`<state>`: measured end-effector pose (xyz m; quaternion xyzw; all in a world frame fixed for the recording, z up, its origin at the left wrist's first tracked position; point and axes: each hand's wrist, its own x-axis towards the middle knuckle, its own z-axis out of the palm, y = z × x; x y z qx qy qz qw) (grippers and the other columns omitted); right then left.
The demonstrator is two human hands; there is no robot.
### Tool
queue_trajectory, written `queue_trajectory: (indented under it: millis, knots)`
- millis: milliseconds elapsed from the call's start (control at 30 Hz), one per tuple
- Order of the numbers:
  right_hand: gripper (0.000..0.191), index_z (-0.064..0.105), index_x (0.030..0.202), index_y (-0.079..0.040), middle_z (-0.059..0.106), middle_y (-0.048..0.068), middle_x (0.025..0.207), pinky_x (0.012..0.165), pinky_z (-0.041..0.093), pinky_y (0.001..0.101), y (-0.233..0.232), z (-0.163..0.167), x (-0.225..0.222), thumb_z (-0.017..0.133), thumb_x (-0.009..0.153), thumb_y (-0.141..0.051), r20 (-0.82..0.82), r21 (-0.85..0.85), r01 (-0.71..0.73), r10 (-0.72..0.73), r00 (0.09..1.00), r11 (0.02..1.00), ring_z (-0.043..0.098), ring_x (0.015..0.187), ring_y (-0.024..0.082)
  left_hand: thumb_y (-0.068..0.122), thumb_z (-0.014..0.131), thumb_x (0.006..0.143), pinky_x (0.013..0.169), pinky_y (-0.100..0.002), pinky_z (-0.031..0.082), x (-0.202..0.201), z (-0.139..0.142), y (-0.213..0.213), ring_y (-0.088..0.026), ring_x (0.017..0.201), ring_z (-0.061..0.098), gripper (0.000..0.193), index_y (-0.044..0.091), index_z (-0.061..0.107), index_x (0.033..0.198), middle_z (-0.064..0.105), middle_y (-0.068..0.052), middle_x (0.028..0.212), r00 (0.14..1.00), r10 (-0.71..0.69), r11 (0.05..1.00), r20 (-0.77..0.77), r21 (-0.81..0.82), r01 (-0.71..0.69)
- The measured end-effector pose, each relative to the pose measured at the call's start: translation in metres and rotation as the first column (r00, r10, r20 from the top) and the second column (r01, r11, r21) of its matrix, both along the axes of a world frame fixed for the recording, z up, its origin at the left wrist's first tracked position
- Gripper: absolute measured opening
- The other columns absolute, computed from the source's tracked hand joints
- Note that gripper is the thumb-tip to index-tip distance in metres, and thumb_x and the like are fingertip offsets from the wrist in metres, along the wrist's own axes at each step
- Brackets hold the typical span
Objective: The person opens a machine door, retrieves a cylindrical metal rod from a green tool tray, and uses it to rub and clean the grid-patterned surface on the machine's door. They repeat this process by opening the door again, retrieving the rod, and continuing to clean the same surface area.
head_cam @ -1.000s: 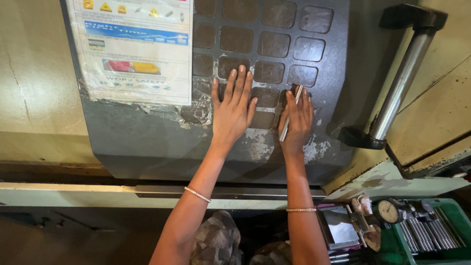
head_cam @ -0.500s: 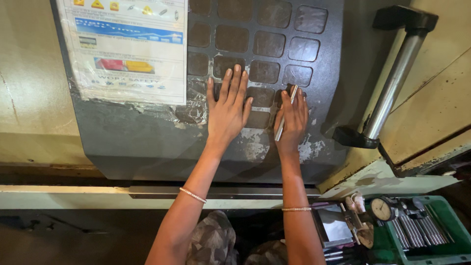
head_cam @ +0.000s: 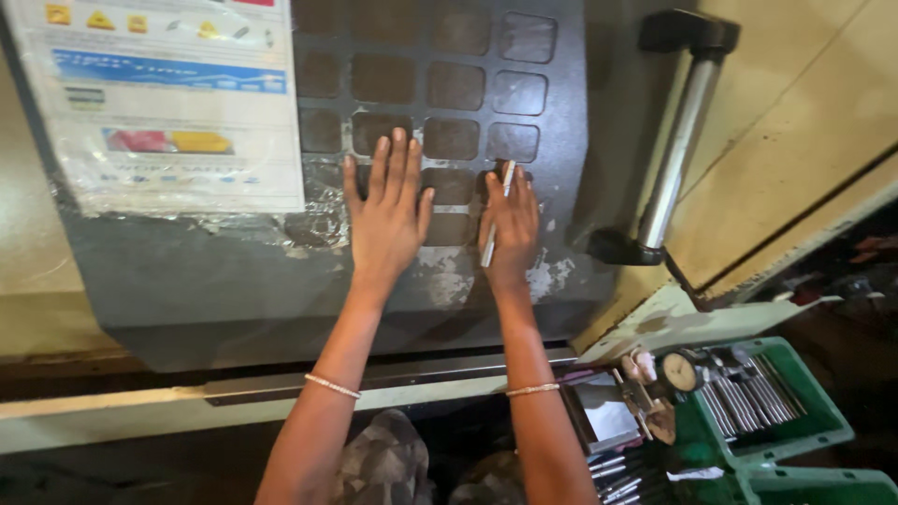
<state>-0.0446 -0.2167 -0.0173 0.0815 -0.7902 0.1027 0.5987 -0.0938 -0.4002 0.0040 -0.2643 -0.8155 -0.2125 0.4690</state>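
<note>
metal rod [head_cam: 496, 220] under right hand [head_cam: 510, 229], left hand [head_cam: 388, 215] flat on door panel [head_cam: 234, 271].

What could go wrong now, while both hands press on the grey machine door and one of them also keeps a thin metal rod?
1. The right hand lies flat on the grey door with the thin metal rod only pinned between its fingers; it might slip free and drop.
2. The green tray of metal rods and the dial gauge sit just below; a falling rod could hit them.
3. The left hand rests near the peeling plastic-covered sheet and could catch its loose edge.
</note>
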Motion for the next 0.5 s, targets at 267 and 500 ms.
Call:
queue_trajectory:
  millis: [267,500]
  knots:
    - [0.048,0.061,0.141,-0.005,0.060,0.021,0.145,0.121,0.039,0.0540,0.0007,0.0008,0.0025,0.063,0.094,0.005,0.012,0.004,-0.013,0.013,1.000,1.000,0.051,0.144,0.038,0.034,0.053,0.109,0.126,-0.061,0.014,0.0019,0.0021,-0.0001,-0.027,0.156,0.030,0.060,0.005,0.042,0.161,0.038,-0.012,0.167,1.000,0.001,1.000,0.012,-0.004,0.000]
    - [0.048,0.061,0.141,-0.005,0.060,0.022,0.145,0.121,0.039,0.0540,-0.0011,0.0024,0.0039,0.063,0.094,0.006,0.015,-0.003,-0.001,0.001,1.000,1.000,0.052,0.144,0.037,0.034,0.052,0.110,0.126,-0.061,0.013,0.0035,0.0023,0.0004,-0.027,0.156,0.031,0.059,0.004,0.044,0.160,0.038,-0.012,0.167,1.000,0.014,1.000,0.000,-0.010,-0.014]
